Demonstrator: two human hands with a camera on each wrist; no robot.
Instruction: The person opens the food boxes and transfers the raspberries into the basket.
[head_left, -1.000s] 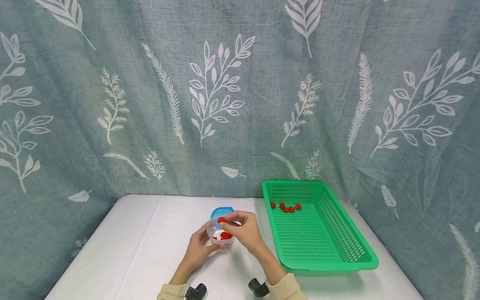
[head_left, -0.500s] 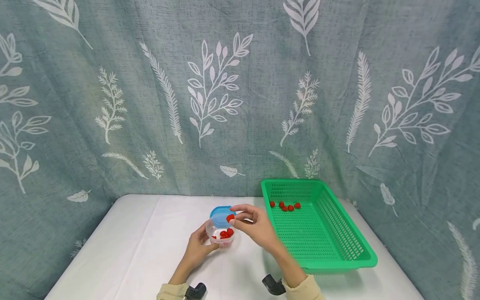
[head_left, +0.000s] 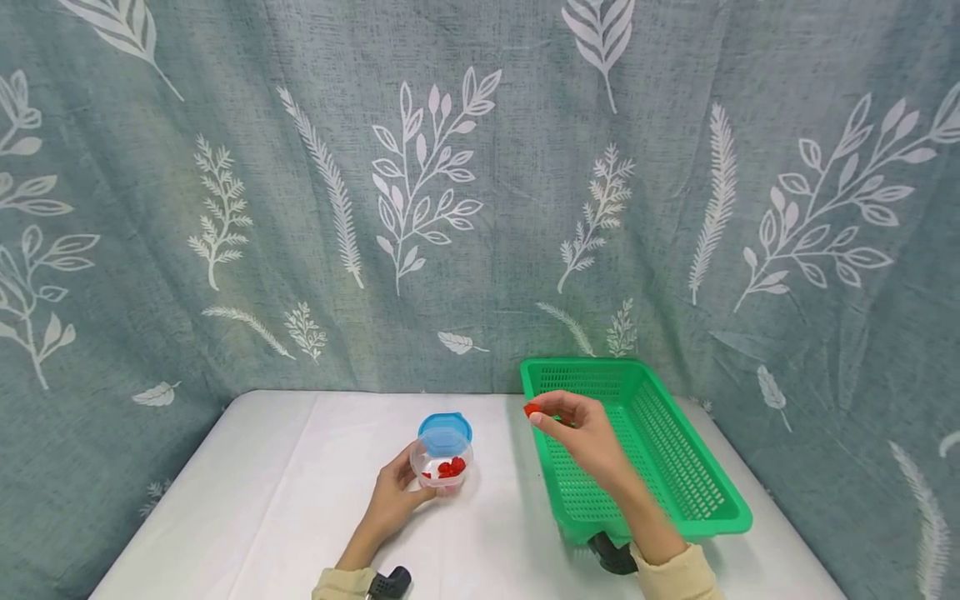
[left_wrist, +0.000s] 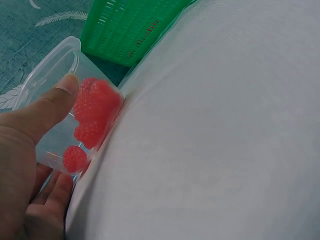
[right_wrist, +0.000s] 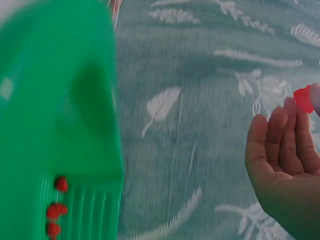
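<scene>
A clear plastic tub (head_left: 450, 454) with several raspberries (head_left: 453, 468) at its bottom stands on the white table. My left hand (head_left: 400, 496) grips its side, the thumb lying along the near wall, as the left wrist view shows. Over the left edge of the green basket (head_left: 557, 500), my right hand (head_left: 588, 433) pinches one red raspberry (head_left: 532, 409) between thumb and fingertips. Several more raspberries (right_wrist: 53, 211) lie in the basket in the right wrist view; in the head view my right hand mostly hides them.
Just behind the tub is a blue lid (head_left: 446, 421). White cloth covers the table (head_left: 300, 492). A grey-green curtain (head_left: 315, 208) with white leaf prints hangs behind and at both sides. The basket has raised, slotted walls.
My right hand has moved from above the tub rightward to the basket, carrying the pinched raspberry. My left hand has stayed on the tub.
</scene>
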